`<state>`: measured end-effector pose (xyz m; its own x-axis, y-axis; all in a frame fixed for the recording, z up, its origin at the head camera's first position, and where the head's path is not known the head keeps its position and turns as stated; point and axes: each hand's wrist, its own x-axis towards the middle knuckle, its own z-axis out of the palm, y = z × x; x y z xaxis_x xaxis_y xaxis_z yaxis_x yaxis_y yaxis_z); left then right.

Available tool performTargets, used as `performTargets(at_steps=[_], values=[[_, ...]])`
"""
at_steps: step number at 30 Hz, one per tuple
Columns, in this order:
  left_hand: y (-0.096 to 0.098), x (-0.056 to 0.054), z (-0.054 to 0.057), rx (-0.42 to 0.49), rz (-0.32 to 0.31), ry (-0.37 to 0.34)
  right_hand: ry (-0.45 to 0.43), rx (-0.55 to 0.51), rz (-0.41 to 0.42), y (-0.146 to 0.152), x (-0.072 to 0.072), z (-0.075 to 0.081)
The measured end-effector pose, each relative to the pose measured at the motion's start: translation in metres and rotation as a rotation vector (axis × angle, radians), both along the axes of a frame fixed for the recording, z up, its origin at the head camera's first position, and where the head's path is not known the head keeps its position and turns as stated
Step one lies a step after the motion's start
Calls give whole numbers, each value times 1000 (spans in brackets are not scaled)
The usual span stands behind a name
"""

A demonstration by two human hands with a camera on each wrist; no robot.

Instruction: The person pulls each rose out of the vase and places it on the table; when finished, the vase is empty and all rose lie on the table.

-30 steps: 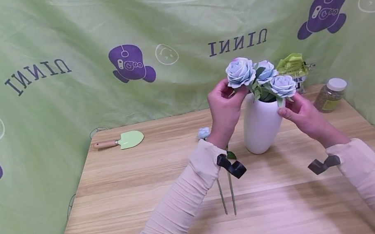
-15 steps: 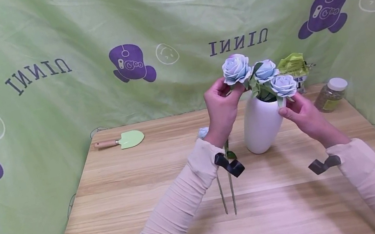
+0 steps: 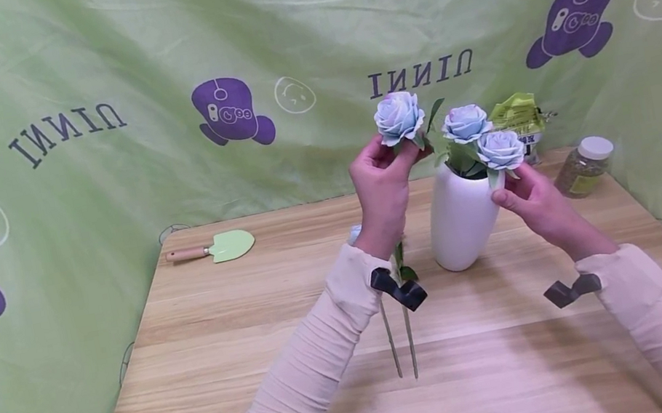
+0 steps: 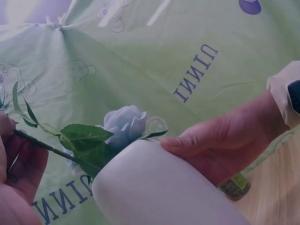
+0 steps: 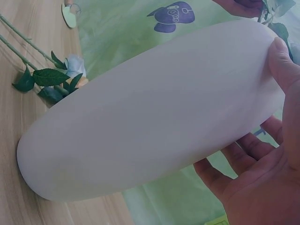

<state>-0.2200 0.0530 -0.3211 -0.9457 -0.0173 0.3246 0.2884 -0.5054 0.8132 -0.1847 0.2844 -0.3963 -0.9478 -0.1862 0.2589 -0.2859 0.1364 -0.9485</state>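
My left hand pinches a pale blue artificial rose by the stem just below its bloom. In the left wrist view that green stem slants from my fingers down to the mouth of the white vase. My right hand holds the vase near its rim, thumb on the near side and fingers around the far side, as the right wrist view shows. Two more blue roses, an upper one and a lower one, stand in the vase.
Loose rose stems lie on the wooden table, their blooms partly behind my left arm. A small green trowel lies at the back left. Right of the vase stand a lidded jar and a green bag. Green cloth surrounds the table.
My left hand has moved left and slightly up with its rose, away from the two other blooms. The right hand and the vase have stayed in place.
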Motion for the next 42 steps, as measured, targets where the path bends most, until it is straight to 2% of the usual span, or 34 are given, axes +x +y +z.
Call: performTargets(at_steps=[8, 18, 24, 30, 37, 42], values=[[-5, 0, 6, 79, -14, -21, 7, -35, 10, 1, 0, -1], [-7, -1, 4, 149, -26, -41, 4, -21, 14, 1, 0, 0], [-10, -5, 6, 150, -25, -22, -28, 44, 4, 1, -2, 2], [-16, -8, 9, 202, -13, -53, -43, 81, -20, 1, -2, 3], [-23, -11, 13, 247, 34, -77, -24, 32, -10, 0, -2, 1], [-27, -13, 11, 275, 39, -104, -6, -25, 10, 0, -1, 0]])
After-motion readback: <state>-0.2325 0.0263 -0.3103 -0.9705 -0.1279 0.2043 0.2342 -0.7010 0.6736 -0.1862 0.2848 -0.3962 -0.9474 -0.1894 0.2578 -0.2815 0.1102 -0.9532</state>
